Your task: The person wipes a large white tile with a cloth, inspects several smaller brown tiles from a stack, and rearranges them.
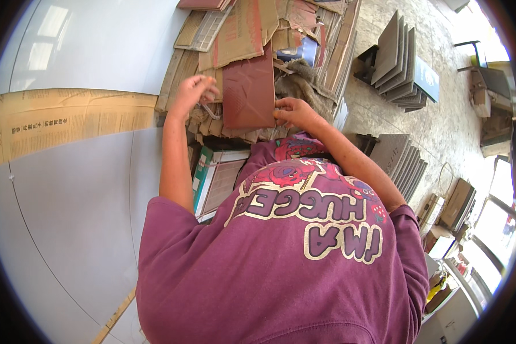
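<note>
A flat reddish-brown tile (248, 94) with faint diagonal marks lies in front of me on a pile of cardboard. My right hand (294, 113) pinches its right edge near the lower corner, thumb and fingers together. My left hand (197, 93) hovers just off the tile's left side; its fingers are loosely bent and apart, and I see nothing held in them. A thin whitish strap (211, 112) hangs beneath that hand. Torn brown cardboard (235, 43) overlaps the far end of the tile, and a crumpled grey-brown cloth (304, 86) sits beyond my right fingers.
Large pale grey panels (74, 206) with a brown paper strip (69, 126) stand along my left. A green-and-white carton (221, 178) is below the pile. To the right, grey slabs (393, 57) lean in a rack on the floor, with more slabs (404, 166) nearer me.
</note>
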Available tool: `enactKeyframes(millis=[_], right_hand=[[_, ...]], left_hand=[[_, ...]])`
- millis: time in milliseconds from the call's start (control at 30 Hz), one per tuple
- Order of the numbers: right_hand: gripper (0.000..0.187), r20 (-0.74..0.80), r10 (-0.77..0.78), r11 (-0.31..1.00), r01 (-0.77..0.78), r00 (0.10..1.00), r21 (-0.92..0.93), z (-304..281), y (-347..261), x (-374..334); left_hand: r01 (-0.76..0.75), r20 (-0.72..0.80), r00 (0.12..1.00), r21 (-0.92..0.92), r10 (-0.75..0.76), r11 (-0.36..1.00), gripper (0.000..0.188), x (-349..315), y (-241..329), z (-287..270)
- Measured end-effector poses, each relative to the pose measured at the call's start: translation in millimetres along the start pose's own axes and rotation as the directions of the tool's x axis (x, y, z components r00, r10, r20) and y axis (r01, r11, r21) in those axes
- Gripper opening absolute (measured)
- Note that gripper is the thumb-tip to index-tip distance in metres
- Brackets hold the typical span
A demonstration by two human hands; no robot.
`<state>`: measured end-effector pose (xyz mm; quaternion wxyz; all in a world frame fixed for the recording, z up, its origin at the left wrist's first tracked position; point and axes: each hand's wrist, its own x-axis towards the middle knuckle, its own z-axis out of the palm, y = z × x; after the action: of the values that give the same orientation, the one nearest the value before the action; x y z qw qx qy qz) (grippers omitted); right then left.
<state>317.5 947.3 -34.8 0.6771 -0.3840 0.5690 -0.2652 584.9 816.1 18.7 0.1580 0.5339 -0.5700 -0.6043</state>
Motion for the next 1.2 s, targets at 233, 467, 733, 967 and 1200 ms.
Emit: enactKeyframes(millis=[233, 467, 733, 967, 1200], right_hand=[[0.04, -0.114, -0.08, 0.988, 0.064, 0.99, -0.142, 0.7, -8.4, -10.6], [0.04, -0.183, -0.133, 0.988, 0.117, 0.974, -0.096, -4.0, -4.4, -8.7], [0.036, -0.202, -0.116, 0.993, 0.108, 0.973, -0.05, -8.9, -8.6, -11.8], [0.035, -0.227, -0.088, 0.995, 0.076, 0.97, -0.058, -9.9, -8.0, -11.7], [0.035, -0.223, -0.099, 0.994, 0.088, 0.97, -0.059, -7.6, -12.0, -11.4]], left_hand=[[-0.171, -0.226, 0.964, -0.106, 0.144, 0.98, 0.025, 85.3, 30.0, -8.8], [-0.173, -0.256, 0.96, -0.228, 0.112, 0.958, 0.033, 153.0, 53.3, -18.0], [-0.128, -0.301, 0.954, -0.375, 0.01, 0.918, 0.037, 198.2, 49.4, -31.4], [-0.095, -0.306, 0.951, -0.403, -0.036, 0.91, 0.03, 209.7, 55.5, -32.8], [-0.129, -0.323, 0.945, -0.526, -0.057, 0.841, 0.023, 217.1, 50.8, -35.9]])
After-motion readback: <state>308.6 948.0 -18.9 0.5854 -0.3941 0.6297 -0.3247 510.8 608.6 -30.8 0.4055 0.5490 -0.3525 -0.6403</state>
